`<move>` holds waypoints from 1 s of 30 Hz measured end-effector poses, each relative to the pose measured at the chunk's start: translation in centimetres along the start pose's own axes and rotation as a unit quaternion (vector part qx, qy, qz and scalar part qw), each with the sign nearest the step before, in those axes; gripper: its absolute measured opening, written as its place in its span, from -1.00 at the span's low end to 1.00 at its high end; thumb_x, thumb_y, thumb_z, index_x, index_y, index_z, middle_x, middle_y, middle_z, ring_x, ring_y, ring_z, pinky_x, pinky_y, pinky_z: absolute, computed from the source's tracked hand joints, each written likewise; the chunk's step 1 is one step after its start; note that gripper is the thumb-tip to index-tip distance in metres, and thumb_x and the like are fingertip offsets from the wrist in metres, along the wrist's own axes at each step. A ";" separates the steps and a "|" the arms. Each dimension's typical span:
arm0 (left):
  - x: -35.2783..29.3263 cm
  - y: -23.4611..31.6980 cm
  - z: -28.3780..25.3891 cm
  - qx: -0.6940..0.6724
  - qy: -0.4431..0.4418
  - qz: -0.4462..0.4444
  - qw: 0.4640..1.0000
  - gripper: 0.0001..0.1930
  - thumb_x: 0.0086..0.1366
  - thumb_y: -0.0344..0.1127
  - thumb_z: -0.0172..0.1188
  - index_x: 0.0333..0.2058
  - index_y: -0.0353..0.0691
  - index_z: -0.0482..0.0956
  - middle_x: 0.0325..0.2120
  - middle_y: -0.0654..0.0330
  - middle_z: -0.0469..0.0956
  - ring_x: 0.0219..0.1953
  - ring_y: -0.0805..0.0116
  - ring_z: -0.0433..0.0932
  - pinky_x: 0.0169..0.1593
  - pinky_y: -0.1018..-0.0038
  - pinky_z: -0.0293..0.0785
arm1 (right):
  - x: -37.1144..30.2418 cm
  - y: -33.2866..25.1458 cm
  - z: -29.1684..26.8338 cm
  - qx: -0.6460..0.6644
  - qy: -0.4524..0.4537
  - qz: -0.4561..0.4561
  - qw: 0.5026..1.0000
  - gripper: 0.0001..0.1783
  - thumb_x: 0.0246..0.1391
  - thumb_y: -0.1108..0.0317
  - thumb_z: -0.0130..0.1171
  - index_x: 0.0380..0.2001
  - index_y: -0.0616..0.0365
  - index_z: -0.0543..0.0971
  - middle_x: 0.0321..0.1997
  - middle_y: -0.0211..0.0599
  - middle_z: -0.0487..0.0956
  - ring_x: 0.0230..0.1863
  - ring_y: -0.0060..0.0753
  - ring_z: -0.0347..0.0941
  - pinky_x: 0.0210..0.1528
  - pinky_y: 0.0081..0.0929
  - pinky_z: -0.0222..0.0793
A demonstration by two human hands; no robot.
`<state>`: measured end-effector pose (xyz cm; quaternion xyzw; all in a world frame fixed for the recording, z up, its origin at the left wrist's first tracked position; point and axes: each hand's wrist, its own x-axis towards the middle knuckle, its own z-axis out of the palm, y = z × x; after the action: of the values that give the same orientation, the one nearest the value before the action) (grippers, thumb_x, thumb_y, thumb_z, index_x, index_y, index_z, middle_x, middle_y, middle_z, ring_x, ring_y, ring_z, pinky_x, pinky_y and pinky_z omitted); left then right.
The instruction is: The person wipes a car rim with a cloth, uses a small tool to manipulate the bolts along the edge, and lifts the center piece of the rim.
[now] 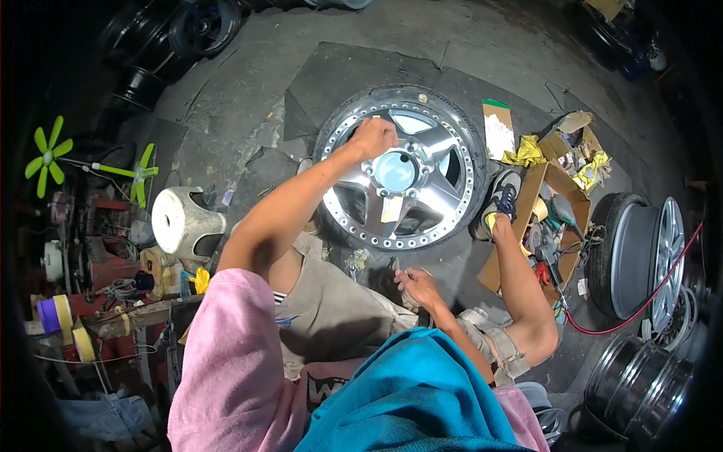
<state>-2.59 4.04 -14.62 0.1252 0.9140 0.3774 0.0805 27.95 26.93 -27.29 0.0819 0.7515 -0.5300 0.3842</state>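
- Two hands work apart: left hand (pixel 373 138) fisted, pressing the upper rim of the alloy wheel (pixel 422 188) lying flat on the concrete floor (pixel 226 105).
- Right hand (pixel 419 288) loosely curled near the wheel's lower edge; contents unclear.
- Cardboard box (pixel 546 188) of tools crowds the right; bare floor lies beyond the wheel.

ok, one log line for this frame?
left hand: fist on wheel rim, top | right hand: near lap, contents unclear | wheel: flat on floor | cardboard box: right of wheel
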 end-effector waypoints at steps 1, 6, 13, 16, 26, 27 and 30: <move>-0.4 1.8 -1.5 -0.034 -0.028 0.013 0.999 -0.71 0.31 -0.25 0.02 -0.40 -0.30 0.65 -0.53 0.08 0.65 -0.38 0.25 0.66 -0.20 0.33 0.56 | -0.2 0.2 0.3 0.057 -0.033 0.018 0.998 -0.60 0.35 0.02 0.13 -0.22 0.14 0.70 -0.40 -0.41 0.67 -0.41 -0.50 0.50 -0.29 -0.46 0.40; -2.9 6.3 -5.6 -0.147 -0.007 0.036 0.988 -0.69 0.30 -0.18 0.05 -0.49 -0.25 0.61 -0.65 0.38 0.42 -0.54 0.61 0.35 -0.44 0.53 0.22 | -2.6 -0.9 3.0 0.158 -0.190 0.131 0.960 -0.68 0.34 0.12 0.18 -0.20 0.18 0.67 -0.37 -0.47 0.63 -0.49 -0.62 0.43 -0.40 -0.56 0.36; -4.8 6.8 -7.3 -0.213 0.051 0.038 0.975 -0.42 0.51 0.12 -0.06 -0.63 -0.15 0.33 -0.68 0.43 0.27 -0.54 0.58 0.22 -0.41 0.45 0.21 | -1.3 5.8 6.1 -0.032 -0.282 -0.300 0.911 -0.59 0.30 0.09 0.12 -0.14 0.26 0.65 -0.23 -0.19 0.65 -0.19 -0.37 0.54 -0.13 -0.38 0.43; -6.7 5.7 -9.1 -0.166 0.118 0.083 0.976 -0.39 0.58 0.11 -0.19 -0.52 -0.26 0.42 -0.61 0.33 0.32 -0.49 0.50 0.24 -0.35 0.40 0.30 | -2.9 2.5 5.2 -0.011 -0.285 -0.010 0.958 -0.52 0.25 0.05 0.11 -0.06 0.28 0.64 -0.04 -0.01 0.64 -0.01 -0.13 0.54 0.02 -0.27 0.42; -11.1 3.6 -14.3 -0.173 0.124 0.045 0.976 -0.83 0.40 -0.48 0.00 -0.10 -0.34 0.51 -0.48 0.28 0.49 -0.43 0.51 0.50 -0.29 0.45 0.46 | -1.8 5.1 3.4 -0.055 -0.370 -0.344 0.862 -0.53 0.33 0.11 0.03 0.08 0.26 0.57 0.06 0.00 0.63 0.03 -0.06 0.56 0.14 -0.22 0.42; -11.4 4.2 -15.1 -0.182 0.121 0.032 0.975 -0.82 0.41 -0.47 0.01 -0.11 -0.35 0.54 -0.51 0.28 0.49 -0.44 0.51 0.52 -0.30 0.45 0.47 | -2.6 3.2 3.4 -0.054 -0.324 -0.175 0.928 -0.60 0.34 0.21 0.04 0.08 0.27 0.57 -0.01 -0.10 0.64 -0.06 -0.21 0.56 0.05 -0.27 0.46; -11.6 5.6 -15.6 -0.213 0.149 0.027 0.965 -0.78 0.44 -0.35 0.08 -0.17 -0.36 0.64 -0.60 0.29 0.45 -0.49 0.51 0.46 -0.35 0.46 0.42 | -4.0 -1.0 2.7 -0.006 -0.227 0.015 0.974 -0.69 0.34 0.37 0.08 0.06 0.27 0.58 -0.12 -0.30 0.62 -0.22 -0.49 0.53 -0.12 -0.38 0.50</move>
<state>5.66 -5.93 0.96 0.0718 0.8104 0.5799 -0.0422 31.47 25.32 -24.29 -0.0313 0.6468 -0.5244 0.5529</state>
